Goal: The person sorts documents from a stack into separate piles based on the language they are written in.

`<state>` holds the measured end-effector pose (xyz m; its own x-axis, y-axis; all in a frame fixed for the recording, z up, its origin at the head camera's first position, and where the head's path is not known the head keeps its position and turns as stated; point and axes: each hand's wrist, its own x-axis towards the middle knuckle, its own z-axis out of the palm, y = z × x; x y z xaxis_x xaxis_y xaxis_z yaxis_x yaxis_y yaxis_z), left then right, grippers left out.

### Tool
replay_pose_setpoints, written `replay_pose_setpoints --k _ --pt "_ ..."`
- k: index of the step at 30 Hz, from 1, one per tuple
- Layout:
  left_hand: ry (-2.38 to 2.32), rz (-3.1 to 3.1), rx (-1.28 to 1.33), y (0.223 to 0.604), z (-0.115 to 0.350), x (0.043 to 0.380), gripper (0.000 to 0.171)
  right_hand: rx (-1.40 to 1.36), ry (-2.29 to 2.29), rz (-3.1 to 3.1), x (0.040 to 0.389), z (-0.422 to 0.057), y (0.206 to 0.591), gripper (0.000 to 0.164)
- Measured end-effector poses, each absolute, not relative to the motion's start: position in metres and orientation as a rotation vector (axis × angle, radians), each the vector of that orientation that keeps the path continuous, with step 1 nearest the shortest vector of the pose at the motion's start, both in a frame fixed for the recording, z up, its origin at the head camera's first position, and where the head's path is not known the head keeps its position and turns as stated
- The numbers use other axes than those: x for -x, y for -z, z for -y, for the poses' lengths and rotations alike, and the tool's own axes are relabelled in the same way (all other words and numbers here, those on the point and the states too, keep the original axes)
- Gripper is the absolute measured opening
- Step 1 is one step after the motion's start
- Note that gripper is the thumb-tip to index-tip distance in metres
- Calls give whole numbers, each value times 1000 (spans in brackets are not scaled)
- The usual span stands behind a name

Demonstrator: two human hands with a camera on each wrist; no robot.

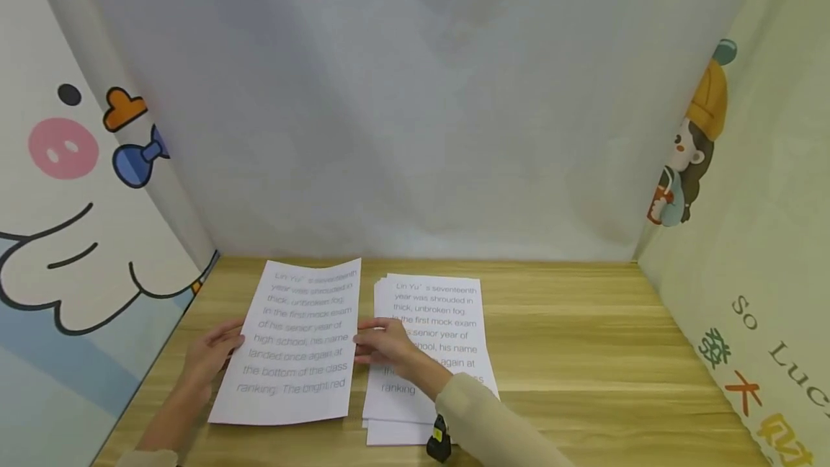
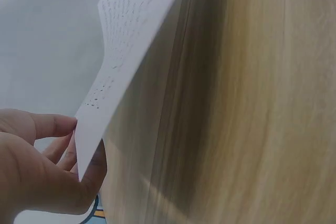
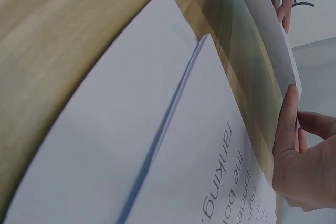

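Holding: the left hand [image 1: 210, 352] and right hand [image 1: 389, 344] have 1 printed sheet [image 1: 285, 344] by its opposite long edges, raised over the tabletop [image 1: 583, 352], left of centre in the head view.
Left fingers: clamped with the thumb on the sheet's left edge, paper pinched between them.
Right fingers: clamped with the thumb on the right edge; the wrist and forearm pass over the paper stack [image 1: 434, 301], covering some of its text.
Sheet's pose: tilted, print facing the person, top edge sagging in a shallow curve; the left wrist view shows shadow on the wood near it.
Stack: lies just right of the held sheet; edges out of line, lower pages poking out at the left and near sides; the top page begins "Lin Yu's seventeenth year", as the held sheet does.
Right sleeve [image 1: 496, 416]: pale, a small black object [image 1: 438, 443] with a yellow mark beside the cuff.
Surroundings: pale backdrop [image 1: 415, 107] behind; 2 cartoon-printed side panels, the left panel [image 1: 71, 229] with a pink snout, the right panel [image 1: 746, 251] pale green with lettering.
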<state>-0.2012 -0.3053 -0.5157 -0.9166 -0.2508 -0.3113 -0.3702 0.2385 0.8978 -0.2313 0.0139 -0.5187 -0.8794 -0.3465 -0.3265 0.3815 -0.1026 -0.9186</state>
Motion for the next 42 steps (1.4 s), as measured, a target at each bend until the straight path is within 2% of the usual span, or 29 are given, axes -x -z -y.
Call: replay_pose_setpoints --k 12,25,42 --pt "-1683 -2467 678 530 321 207 49 -60 2000 -1745 232 13 524 30" --pt "-1581 -2546 757 546 334 207 47 8 1915 -1769 230 7 528 33" --pt "-1459 -2756 732 535 335 200 47 83 1881 -1819 228 -9 514 34"
